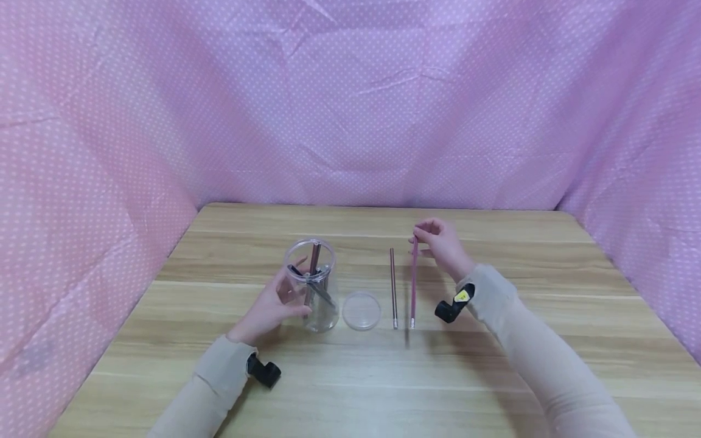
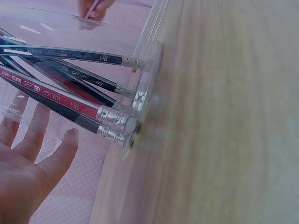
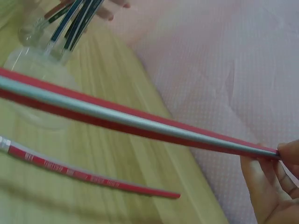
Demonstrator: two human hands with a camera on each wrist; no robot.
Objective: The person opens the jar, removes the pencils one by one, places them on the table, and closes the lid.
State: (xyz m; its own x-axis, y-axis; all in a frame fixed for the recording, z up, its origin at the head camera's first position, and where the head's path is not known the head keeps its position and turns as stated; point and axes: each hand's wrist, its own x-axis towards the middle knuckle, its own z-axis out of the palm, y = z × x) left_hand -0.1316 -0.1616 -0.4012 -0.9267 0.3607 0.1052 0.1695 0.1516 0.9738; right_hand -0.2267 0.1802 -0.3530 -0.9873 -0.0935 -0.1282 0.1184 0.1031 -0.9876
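Observation:
A clear plastic jar [image 1: 324, 316] stands on the table, and my left hand [image 1: 274, 304] curls round its left side. Inside it lean several dark pencils [image 2: 79, 55] and a red pencil [image 2: 56, 95], with their eraser ends at the bottom. My right hand [image 1: 440, 246] pinches a red pencil [image 1: 414, 280] with a silver stripe by its far end, and a shadow falls below it. To its left, another red pencil [image 1: 393, 286] lies on the table; its eraser end points toward me.
A round clear lid [image 1: 361, 311] lies flat between the jar and the loose pencil. The wooden table [image 1: 350, 389] ends at a pink dotted cloth [image 1: 350, 121], which hangs behind it and along both sides.

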